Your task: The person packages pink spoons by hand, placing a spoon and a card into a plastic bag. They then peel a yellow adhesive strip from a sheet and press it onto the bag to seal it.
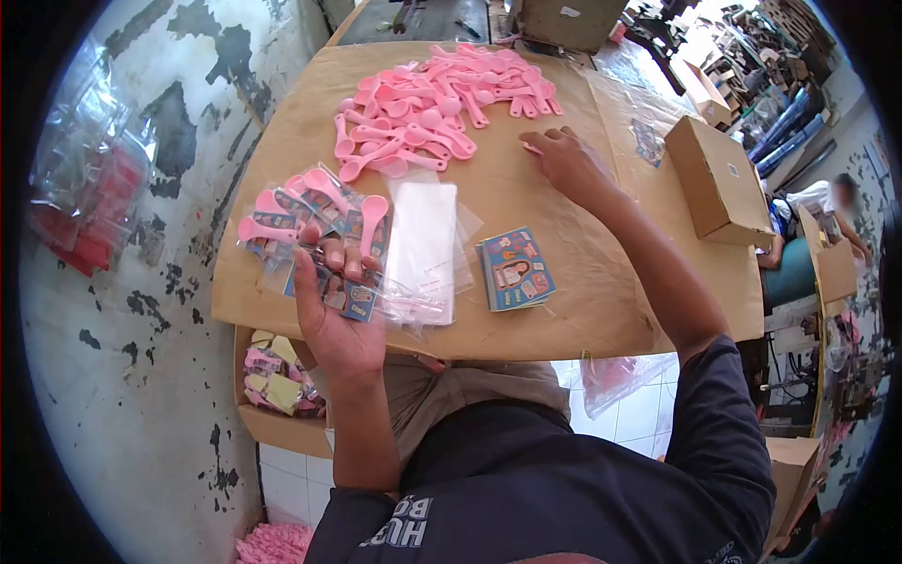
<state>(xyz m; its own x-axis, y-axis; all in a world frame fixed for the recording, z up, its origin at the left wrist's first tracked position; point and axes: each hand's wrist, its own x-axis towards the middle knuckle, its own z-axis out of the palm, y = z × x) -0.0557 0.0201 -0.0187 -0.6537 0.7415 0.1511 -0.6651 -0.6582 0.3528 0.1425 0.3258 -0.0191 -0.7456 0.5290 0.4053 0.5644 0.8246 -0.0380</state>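
From my seat I look down on a worktop covered in brown paper, and I take the clock from its middle, with the far edge as twelve. The pink spoons lie loose in a heap from eleven to twelve, bowls and handles crossing every way.

My right hand is at one o'clock, just beside the heap, palm down with its fingers bent. A small bit of pink shows at the fingertips — I cannot tell whether they are closed on a spoon.

My left hand is at eight o'clock, palm up, thumb raised and fingers curled, over the near part of the packed spoons. These overlap at nine o'clock, pink spoons lying with printed cards and clear film. A blue card shows right behind the fingers, but I cannot tell whether the hand grips it.

The clear bags lie in a flat stack between the packed spoons and the card stack, which sits at six o'clock, its top card blue with a printed figure. At three o'clock a cardboard box stands on the worktop.

Below the near edge, at seven — an open carton holds pink and yellow pieces. Another person is well apart, beyond three o'clock.
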